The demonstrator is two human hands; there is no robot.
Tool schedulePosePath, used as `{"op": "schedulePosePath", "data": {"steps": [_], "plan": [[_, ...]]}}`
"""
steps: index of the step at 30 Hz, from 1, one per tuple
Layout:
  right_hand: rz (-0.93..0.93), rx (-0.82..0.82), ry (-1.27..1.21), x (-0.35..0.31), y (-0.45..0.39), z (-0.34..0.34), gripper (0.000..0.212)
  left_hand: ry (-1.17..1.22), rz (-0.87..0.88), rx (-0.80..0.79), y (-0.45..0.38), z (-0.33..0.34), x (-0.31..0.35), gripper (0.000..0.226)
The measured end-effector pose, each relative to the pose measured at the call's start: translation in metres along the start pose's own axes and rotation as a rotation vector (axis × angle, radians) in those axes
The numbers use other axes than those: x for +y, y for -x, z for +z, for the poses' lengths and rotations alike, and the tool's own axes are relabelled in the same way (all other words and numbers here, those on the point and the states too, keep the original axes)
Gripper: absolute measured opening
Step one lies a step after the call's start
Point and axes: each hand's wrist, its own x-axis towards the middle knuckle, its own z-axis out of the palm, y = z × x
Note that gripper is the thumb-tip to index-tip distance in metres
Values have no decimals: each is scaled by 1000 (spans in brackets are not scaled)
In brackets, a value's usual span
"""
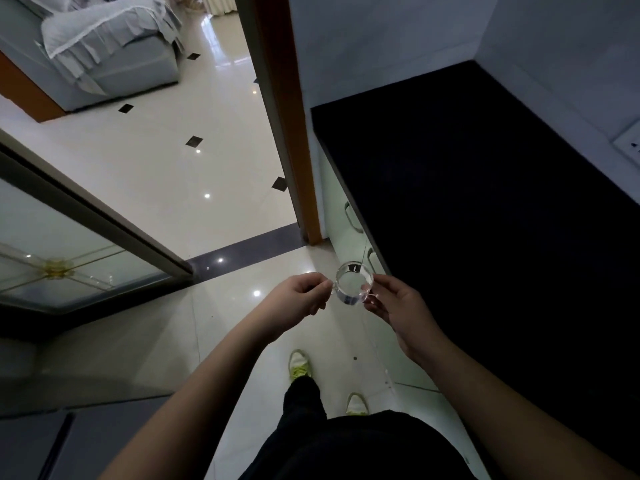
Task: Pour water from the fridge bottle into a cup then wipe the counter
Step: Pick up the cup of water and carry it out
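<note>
Here no brand, label or writing can be read on anything in view. A clear glass cup [354, 283] sits in the air between both hands, above the floor and just left of the counter's front edge. The left hand [300, 296] is closed, its fingertips pinching the small handle on the cup's left side. The right hand [398, 306] grips the cup's right wall, with the thumb at the rim and the fingers curled beneath. The cup is upright with its mouth toward the camera; whether it holds water cannot be told.

To the right runs a dark counter [485, 202], its top bare, with pale cabinet doors [341, 221] and metal handles below it. White walls meet in a corner behind it, and a wall socket [628, 142] shows at the far right. The floor [166, 168] is glossy cream tile with small black diamonds. A wooden door frame [287, 116] stands by the counter, a glass door [69, 251] opens at left, and a grey sofa [104, 46] lies beyond. Below, the person's dark trousers and light shoes [299, 363] are visible.
</note>
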Motion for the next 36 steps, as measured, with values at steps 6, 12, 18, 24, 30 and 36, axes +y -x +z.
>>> {"op": "schedulePosePath", "data": {"steps": [6,12,18,24,30,36], "plan": [[-11,62,3,-18,-50,19,15,0,45,-70,-57,-36,3,33],[-29,141,-21,-38,-101,58,17,-131,97,-153,-116,-95,11,31],[-39,222,-47,-56,-141,94,20,-177,125,-257,-173,-148,20,30],[-58,269,-67,-75,-171,108,17,-156,152,-287,-216,-168,30,35],[-73,335,-82,-91,-205,97,15,-239,212,-314,-262,-170,47,31],[-99,381,-39,-108,-243,74,16,-261,204,-381,-318,-160,63,27]]}}
